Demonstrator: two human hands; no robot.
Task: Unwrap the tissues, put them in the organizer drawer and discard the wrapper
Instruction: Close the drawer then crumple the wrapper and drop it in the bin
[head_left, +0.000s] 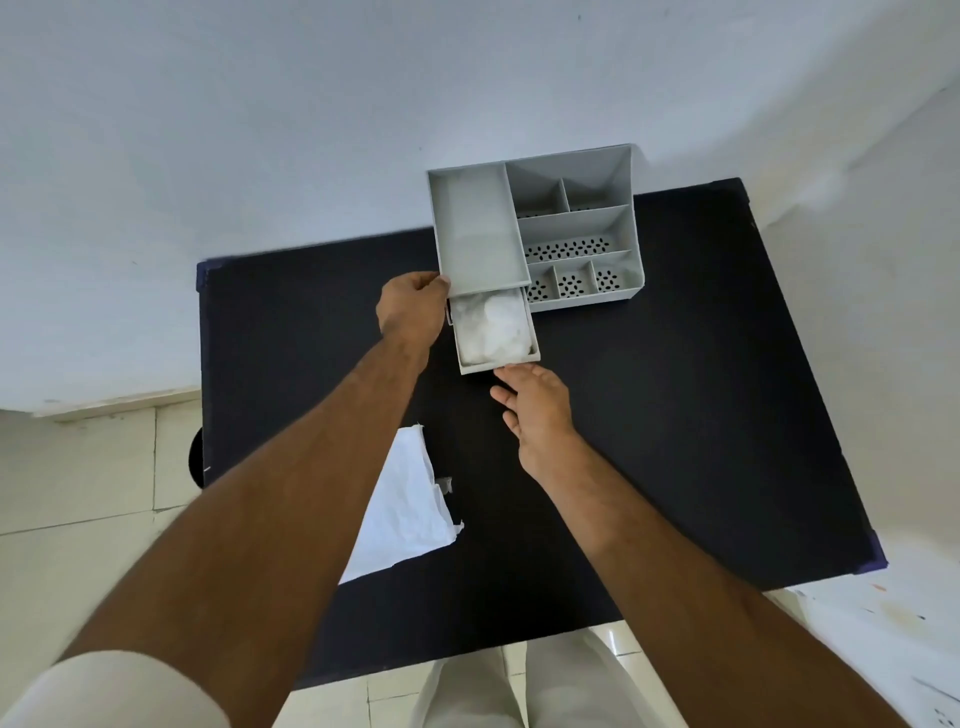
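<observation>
A pale cream short sleeve (119, 691) with a soft, rounded hem covers the left upper arm. Below it both arms run bare to the left grip (413, 306) and right grip (537, 415). Loose off-white cloth trousers (467, 691) cover both legs.

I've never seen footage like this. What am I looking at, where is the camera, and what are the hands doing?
There is no machine here: these are a person's two bare arms, filmed by one wide-angle camera worn on the head, looking down. On the black table stands a grey organizer with open compartments. Its drawer is pulled out and holds something white. The left hand holds the organizer's near left corner. The right hand is open, fingertips at the drawer's front. A white sheet lies nearer the person.
</observation>
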